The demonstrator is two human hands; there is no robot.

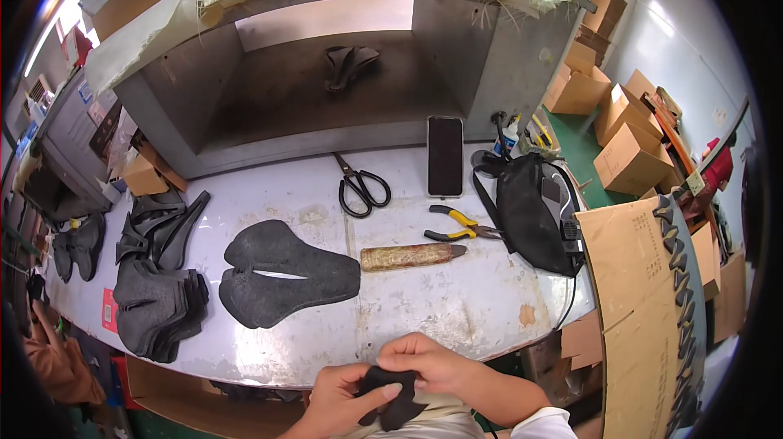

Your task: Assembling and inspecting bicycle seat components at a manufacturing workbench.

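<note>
At the table's near edge, my left hand (342,396) and my right hand (434,365) both grip a soft, folded black piece (400,410), its full shape partly hidden by my fingers. My left thumb lies across its front, while the right fingers pinch its upper edge. Beyond my hands, a flat dark grey bicycle saddle pad (322,280) with a slit lies on the table. A knife-like tool with a worn, wrapped handle (408,257) is to the right of the pad. Farther back are black-handled scissors (363,190) and yellow-and-black pliers (461,225).
A stack of saddle pads (155,300) and black curved shells (159,227) occupy the left. A phone (444,157) and black bag (534,210) stand back right. Behind is a grey metal box (326,121) with a saddle-shaped piece (351,64) inside. Cardboard (632,292) borders the right.
</note>
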